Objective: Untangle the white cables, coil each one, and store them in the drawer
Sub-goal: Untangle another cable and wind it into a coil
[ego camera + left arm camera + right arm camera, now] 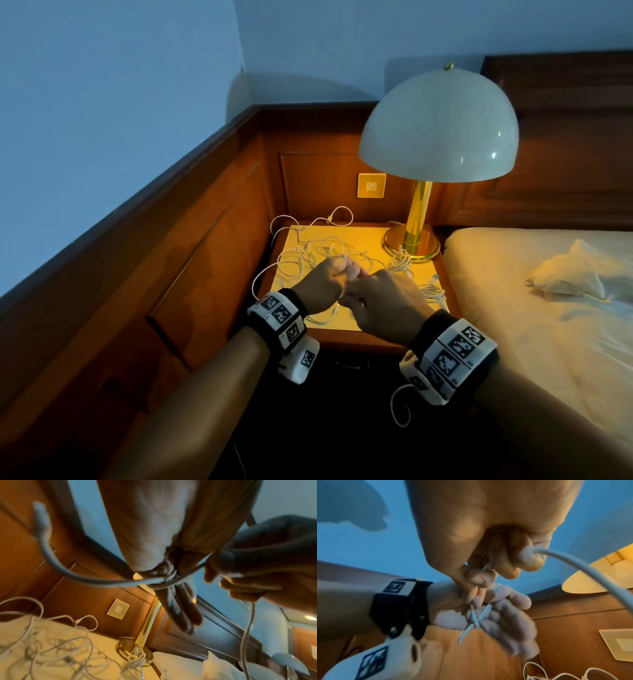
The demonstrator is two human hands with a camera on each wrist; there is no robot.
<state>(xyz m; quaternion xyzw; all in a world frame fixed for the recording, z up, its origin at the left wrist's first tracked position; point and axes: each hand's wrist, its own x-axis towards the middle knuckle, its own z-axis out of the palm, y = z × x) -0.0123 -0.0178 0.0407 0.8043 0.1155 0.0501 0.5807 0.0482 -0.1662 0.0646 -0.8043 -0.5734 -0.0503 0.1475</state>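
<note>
head view: left hand (320, 286) and right hand (385, 301) grips both pinching white cable (89, 579); light, limp, slippery; best held beside knot.

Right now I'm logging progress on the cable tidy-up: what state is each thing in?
Left hand: holding the cable being coiled.
Right hand: gripping the same white cable.
Cable tangle: loose on the nightstand.
Two bundles: coiled, on the nightstand.
Lamp: lit.
</note>
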